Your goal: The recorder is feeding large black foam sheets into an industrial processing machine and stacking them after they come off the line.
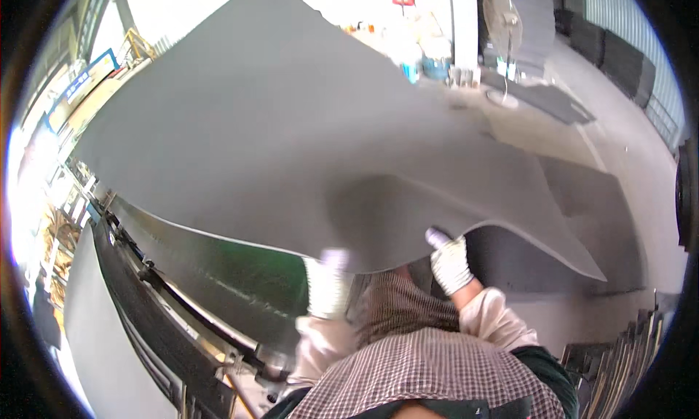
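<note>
i see the fingers of my left hand (328,284) pinched on the near edge of a big grey sheet (240,120). that hand is blurry. my right hand (451,265) is clamped on the same edge, with its thumb on top and the other fingers hidden under it. both hands wear white, ribbed gloves with purple tips. the sheet is in front of me and goes far out past my hands. i think the hands are set apart so that such a wide, floppy thing does not sag too much.

the sheet looks smooth, dull and bendy, maybe rubber or foam. it dips near my hands, humps up just right of the right hand, then drops to a pointy corner. i cannot tell what holds up its far part.

my sleeves are pale and shiny, and the apron (429,375) has small checks. on the left is a long, dark machine (189,295) with hard, straight bars. a dark flat sheet (597,215) lies on the floor to the right. farther off stands a round fan (504,26) on a thin pole.
</note>
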`<action>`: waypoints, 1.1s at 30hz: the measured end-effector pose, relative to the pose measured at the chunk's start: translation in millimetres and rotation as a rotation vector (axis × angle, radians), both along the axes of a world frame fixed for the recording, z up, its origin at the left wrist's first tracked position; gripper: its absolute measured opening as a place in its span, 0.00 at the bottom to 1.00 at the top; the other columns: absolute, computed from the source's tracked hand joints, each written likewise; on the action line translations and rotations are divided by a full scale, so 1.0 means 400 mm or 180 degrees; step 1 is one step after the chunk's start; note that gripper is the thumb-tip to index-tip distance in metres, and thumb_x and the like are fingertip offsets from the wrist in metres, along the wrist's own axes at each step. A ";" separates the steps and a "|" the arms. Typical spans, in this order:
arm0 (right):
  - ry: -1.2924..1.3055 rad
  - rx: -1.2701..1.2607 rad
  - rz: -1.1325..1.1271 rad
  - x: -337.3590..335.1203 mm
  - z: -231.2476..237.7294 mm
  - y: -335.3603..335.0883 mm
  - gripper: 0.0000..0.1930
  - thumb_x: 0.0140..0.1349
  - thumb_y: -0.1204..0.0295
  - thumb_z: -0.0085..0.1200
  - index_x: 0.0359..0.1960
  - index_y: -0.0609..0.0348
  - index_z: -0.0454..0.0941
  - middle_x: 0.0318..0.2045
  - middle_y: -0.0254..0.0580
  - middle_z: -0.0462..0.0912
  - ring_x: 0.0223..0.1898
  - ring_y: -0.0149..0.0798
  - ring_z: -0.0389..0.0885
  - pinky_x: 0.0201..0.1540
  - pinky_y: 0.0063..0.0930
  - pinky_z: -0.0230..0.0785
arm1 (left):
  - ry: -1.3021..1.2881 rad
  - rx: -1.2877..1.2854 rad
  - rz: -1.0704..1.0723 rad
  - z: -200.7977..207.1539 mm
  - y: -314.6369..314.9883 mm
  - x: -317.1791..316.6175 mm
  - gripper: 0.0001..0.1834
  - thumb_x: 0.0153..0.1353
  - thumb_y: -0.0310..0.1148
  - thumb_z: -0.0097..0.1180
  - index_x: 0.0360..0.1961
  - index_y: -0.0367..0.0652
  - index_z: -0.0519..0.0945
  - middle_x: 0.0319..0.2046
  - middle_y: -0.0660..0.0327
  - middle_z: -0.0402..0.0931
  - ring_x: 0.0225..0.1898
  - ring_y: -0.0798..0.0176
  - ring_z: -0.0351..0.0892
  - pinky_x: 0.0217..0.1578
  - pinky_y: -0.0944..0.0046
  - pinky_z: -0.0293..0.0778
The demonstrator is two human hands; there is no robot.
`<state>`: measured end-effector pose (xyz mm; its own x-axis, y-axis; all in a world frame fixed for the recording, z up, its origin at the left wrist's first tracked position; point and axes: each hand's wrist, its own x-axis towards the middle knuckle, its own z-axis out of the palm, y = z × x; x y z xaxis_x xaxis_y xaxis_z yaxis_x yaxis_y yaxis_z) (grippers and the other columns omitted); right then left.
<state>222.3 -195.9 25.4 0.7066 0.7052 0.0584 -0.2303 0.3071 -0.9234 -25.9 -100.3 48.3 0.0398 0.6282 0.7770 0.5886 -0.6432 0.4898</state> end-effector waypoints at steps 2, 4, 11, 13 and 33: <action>-0.0061 0.0122 0.0297 -0.038 -0.027 0.004 0.16 0.54 0.66 0.60 0.43 0.54 0.73 0.29 0.31 0.76 0.29 0.32 0.76 0.32 0.25 0.71 | -0.2524 -0.2366 -0.1316 0.028 -0.062 0.161 0.33 0.57 0.32 0.59 0.61 0.31 0.60 0.56 0.44 0.65 0.55 0.46 0.67 0.61 0.47 0.55; 0.0677 0.0218 0.0477 -0.039 -0.007 -0.024 0.23 0.55 0.56 0.58 0.49 0.54 0.70 0.37 0.36 0.77 0.37 0.37 0.76 0.43 0.32 0.70 | -0.4182 -0.2701 -0.2069 0.015 0.022 0.120 0.25 0.56 0.27 0.58 0.54 0.32 0.66 0.48 0.50 0.71 0.45 0.53 0.74 0.48 0.54 0.72; 0.2358 0.0517 -0.0289 0.304 -0.186 -0.201 0.24 0.50 0.66 0.56 0.50 0.60 0.70 0.48 0.48 0.75 0.51 0.53 0.72 0.58 0.53 0.62 | -0.4693 -0.2154 -0.1409 -0.078 0.234 -0.130 0.19 0.52 0.20 0.53 0.48 0.41 0.72 0.38 0.55 0.77 0.38 0.52 0.78 0.40 0.50 0.77; 0.2172 0.0691 -0.0417 0.319 -0.230 -0.149 0.19 0.48 0.78 0.53 0.46 0.60 0.73 0.43 0.45 0.77 0.43 0.49 0.75 0.53 0.46 0.68 | -0.4806 -0.2140 -0.1038 -0.110 0.276 -0.173 0.19 0.53 0.22 0.54 0.48 0.41 0.72 0.39 0.55 0.77 0.37 0.52 0.78 0.40 0.49 0.77; 0.0172 -0.0272 -0.0612 0.127 0.062 -0.060 0.14 0.51 0.71 0.61 0.39 0.62 0.78 0.32 0.36 0.80 0.28 0.38 0.77 0.35 0.34 0.73 | -0.4830 -0.3720 -0.2086 -0.059 0.131 0.115 0.25 0.59 0.38 0.58 0.52 0.35 0.69 0.46 0.54 0.72 0.45 0.52 0.74 0.41 0.51 0.77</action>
<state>273.0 -219.9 50.1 0.8290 0.5580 -0.0374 -0.2249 0.2714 -0.9358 20.0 -47.7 24.6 0.2606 0.9201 -0.2926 -0.7616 0.3821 0.5235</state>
